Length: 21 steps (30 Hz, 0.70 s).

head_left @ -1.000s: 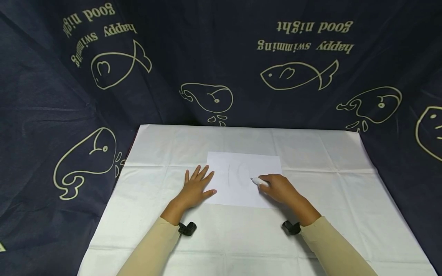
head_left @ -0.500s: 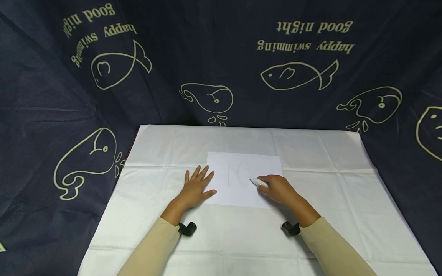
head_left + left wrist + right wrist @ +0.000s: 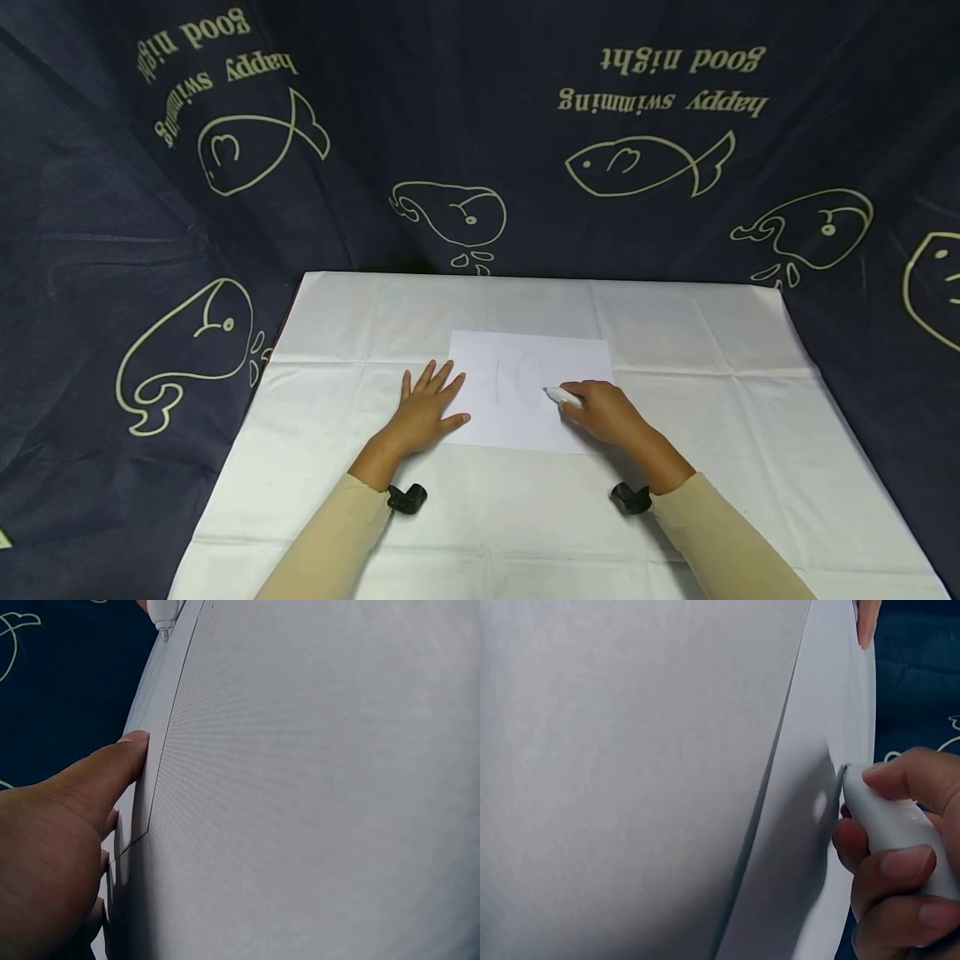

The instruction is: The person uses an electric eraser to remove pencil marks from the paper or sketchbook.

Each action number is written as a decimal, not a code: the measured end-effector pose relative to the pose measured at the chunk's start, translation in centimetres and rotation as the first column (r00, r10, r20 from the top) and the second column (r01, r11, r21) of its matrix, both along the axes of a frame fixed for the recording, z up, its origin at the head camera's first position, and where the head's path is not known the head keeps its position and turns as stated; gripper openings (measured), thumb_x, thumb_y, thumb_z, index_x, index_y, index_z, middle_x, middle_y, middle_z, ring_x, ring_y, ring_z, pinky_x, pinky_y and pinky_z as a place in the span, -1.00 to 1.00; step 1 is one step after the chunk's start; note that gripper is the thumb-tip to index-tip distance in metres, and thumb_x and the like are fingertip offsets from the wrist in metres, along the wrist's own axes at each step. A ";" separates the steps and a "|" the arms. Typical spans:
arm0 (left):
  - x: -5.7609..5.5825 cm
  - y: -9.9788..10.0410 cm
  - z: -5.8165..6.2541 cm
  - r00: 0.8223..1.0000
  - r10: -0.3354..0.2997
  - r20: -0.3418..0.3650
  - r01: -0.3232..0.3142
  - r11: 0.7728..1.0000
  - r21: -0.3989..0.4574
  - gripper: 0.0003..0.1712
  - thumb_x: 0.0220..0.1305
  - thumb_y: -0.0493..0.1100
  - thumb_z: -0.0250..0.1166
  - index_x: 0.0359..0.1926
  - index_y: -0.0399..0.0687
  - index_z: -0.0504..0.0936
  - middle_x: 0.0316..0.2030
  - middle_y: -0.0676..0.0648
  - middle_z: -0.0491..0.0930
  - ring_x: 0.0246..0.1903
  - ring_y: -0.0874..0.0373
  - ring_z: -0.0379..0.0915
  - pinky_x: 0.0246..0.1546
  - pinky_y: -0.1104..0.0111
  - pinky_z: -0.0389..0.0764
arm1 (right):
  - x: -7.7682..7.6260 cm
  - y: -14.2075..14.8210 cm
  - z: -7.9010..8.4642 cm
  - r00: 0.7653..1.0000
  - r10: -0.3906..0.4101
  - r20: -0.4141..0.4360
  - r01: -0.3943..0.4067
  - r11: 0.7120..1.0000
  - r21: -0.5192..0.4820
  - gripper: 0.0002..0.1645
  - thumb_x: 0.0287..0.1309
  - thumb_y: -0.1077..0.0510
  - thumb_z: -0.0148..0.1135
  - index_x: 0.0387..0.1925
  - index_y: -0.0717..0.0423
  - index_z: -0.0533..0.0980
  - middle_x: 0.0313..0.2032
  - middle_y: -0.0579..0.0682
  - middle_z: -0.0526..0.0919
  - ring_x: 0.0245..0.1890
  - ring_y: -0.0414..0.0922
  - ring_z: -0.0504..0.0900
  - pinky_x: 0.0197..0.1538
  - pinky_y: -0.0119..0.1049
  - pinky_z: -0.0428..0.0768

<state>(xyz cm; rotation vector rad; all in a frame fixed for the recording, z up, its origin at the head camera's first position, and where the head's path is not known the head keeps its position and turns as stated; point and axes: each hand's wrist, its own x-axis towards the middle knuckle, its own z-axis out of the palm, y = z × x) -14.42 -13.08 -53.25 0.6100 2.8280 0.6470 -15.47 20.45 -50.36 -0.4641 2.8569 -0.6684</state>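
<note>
A white sheet of paper (image 3: 517, 432) lies on the cloth-covered table. My left hand (image 3: 423, 414) rests flat over its left edge with the fingers spread. On the right, my right hand (image 3: 606, 410) grips a thick white correction pen (image 3: 564, 395), its narrow tip pointing left at the paper. In the right wrist view the fingers curl round the pen's body (image 3: 896, 825), and the tip is at or just over the sheet; contact is hard to tell. The paper bears a thin grey upright line (image 3: 497, 382) and a very faint curve (image 3: 517, 379) beside it.
A creased white cloth (image 3: 480, 517) covers the table around the paper. Behind and at the sides hangs a dark blue curtain (image 3: 480, 100) with fish and whale outlines. Black wrist devices sit at the left wrist (image 3: 407, 498) and the right wrist (image 3: 631, 498).
The pen tip shifts very slightly left, then back right, over nearly the same spot. The faint curve looks paler on its right side. My left hand and the paper stay put.
</note>
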 end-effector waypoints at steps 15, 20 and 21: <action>0.0 0.0 0.1 1.000 -0.001 -0.002 0.001 1.000 -0.011 -0.14 0.44 0.28 0.15 0.58 0.06 0.14 0.63 -0.11 -0.11 0.62 -0.20 -0.36 0.47 -0.37 -0.39 | 0.1 0.1 -0.2 1.000 -0.003 -0.030 0.003 1.000 0.002 -0.56 0.28 0.09 0.30 0.14 0.19 0.64 0.01 0.20 0.75 0.00 0.15 0.72 0.04 0.07 0.64; 0.1 0.0 0.1 1.000 -0.002 -0.007 0.001 1.000 -0.014 -0.15 0.43 0.27 0.15 0.58 0.06 0.15 0.63 -0.11 -0.10 0.62 -0.20 -0.35 0.47 -0.37 -0.38 | 0.1 0.0 -0.2 0.999 -0.015 -0.028 0.015 1.000 -0.002 -0.54 0.28 0.07 0.30 0.14 0.20 0.63 0.04 0.22 0.74 0.06 0.19 0.70 0.09 0.11 0.63; 0.1 0.0 0.1 1.000 -0.002 -0.009 0.002 1.000 -0.015 -0.15 0.44 0.27 0.15 0.58 0.06 0.15 0.63 -0.11 -0.10 0.62 -0.20 -0.35 0.47 -0.37 -0.37 | 0.1 0.0 -0.1 0.999 -0.024 -0.028 0.024 1.000 -0.003 -0.54 0.28 0.06 0.30 0.15 0.20 0.63 0.04 0.23 0.74 0.08 0.20 0.69 0.11 0.12 0.63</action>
